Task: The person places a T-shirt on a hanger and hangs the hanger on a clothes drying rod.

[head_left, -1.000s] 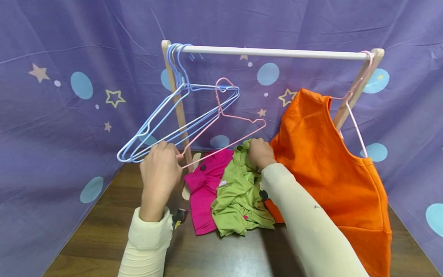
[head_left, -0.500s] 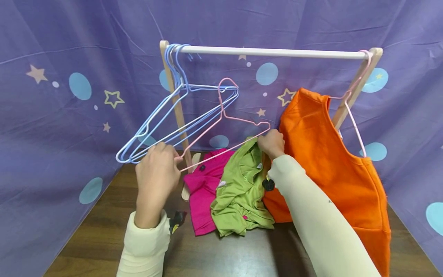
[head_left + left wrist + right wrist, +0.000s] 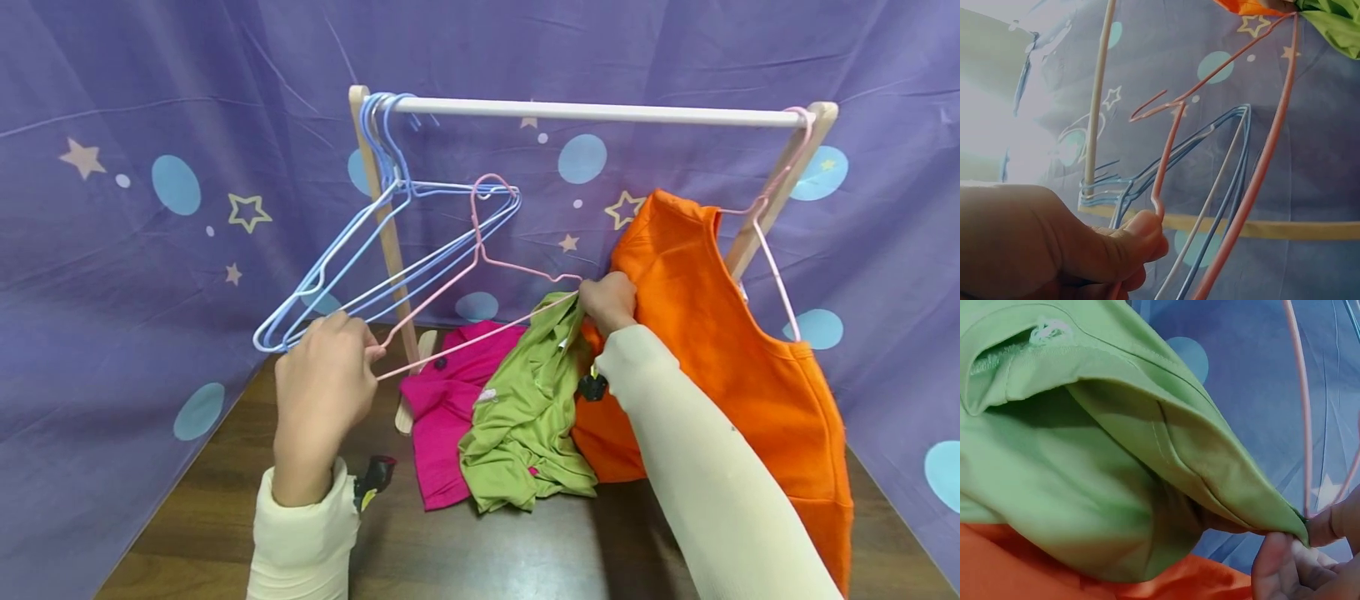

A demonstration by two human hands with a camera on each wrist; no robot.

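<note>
My left hand (image 3: 326, 396) grips one end of a pink clothes hanger (image 3: 480, 242), whose hook points up and whose other end reaches to the right. In the left wrist view the thumb and fingers pinch that pink wire. My right hand (image 3: 609, 302) pinches an edge of a green shirt (image 3: 525, 417) at the hanger's far end. Up close in the right wrist view, the green cloth (image 3: 1222, 469) is bunched between thumb and fingers, and the pink wire meets it there. The rest of the green shirt lies crumpled on the table.
A rack with a white rail (image 3: 600, 111) stands behind. Several blue and white hangers (image 3: 330, 258) hang at its left, an orange garment (image 3: 690, 358) on a pink hanger at its right. A magenta garment (image 3: 438, 450) lies beside the green shirt on the wooden table (image 3: 480, 558).
My right hand has moved right and slightly up, pulling the green shirt's edge to the hanger's right end. My left hand has shifted a little left and down with the hanger.
</note>
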